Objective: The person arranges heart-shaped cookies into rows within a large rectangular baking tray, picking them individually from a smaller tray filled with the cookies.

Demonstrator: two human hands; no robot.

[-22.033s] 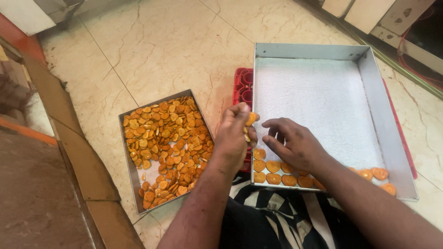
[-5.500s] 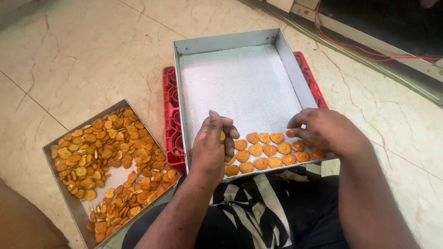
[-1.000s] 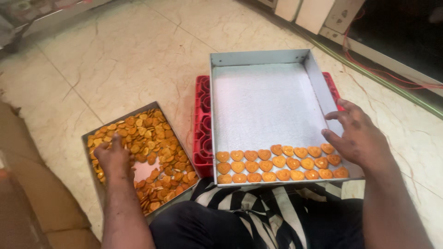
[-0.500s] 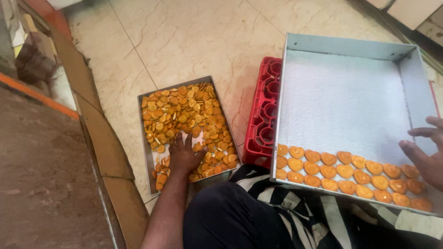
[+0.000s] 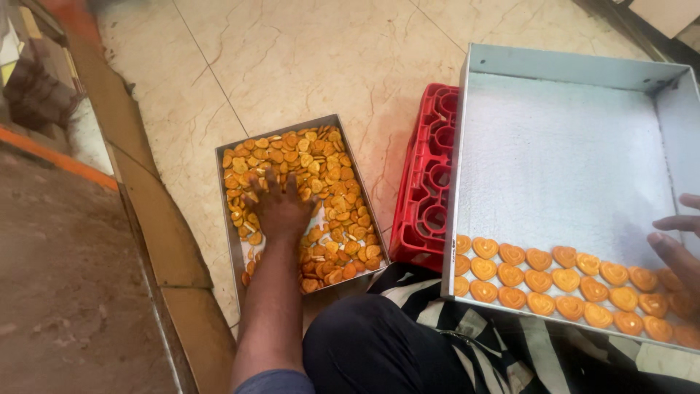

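**Left hand deep in the loose biscuits, right hand at the neat rows**

The small tray [image 5: 232, 241] sits on the floor [image 5: 306, 66] near the step edge on the left, heaped with loose orange biscuits [image 5: 292, 157]. A careless scoop there could, I'd judge, push pieces over its low rim onto the floor, since the pile runs right up to the edges. The big tray [image 5: 569, 69] rests partly on a red crate [image 5: 426, 182] and partly over the person's lap; a knock from the knee might tip it and slide the lined-up heart biscuits [image 5: 554, 281] out of their two rows along its near edge.

The left hand [image 5: 279, 208] lies palm down, fingers spread flat over the heap, arm stretched straight out; whether it has gathered any I cannot tell. The right hand [image 5: 678, 252] hovers at the big tray's right side, fingers loosely apart, holding nothing visible.
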